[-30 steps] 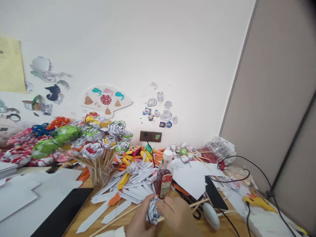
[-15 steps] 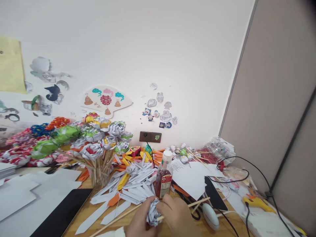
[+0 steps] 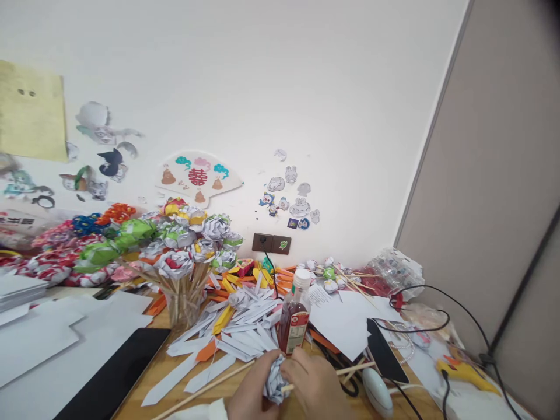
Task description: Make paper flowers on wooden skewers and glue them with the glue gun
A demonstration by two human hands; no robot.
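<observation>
At the bottom middle, my left hand is closed around a white folded-paper flower. My right hand presses its fingers against the flower's right side. A pale wooden stick runs through the right hand, its blunt end showing beside the flower. I cannot tell whether the stick touches the paper. Just behind the hands stands a glass bottle with red contents and a white cap. Another long stick lies on the table to the left of my left hand.
Folded paper strips are heaped behind. A clear holder bears several paper flowers on sticks. Left are a black tablet-like slab and white sheets. Right are a white mouse, cables and a yellow glue gun.
My view has turned slightly left, so the whole scene sits a little further right. Both hands keep nearly the same hold on the flower and stick.
</observation>
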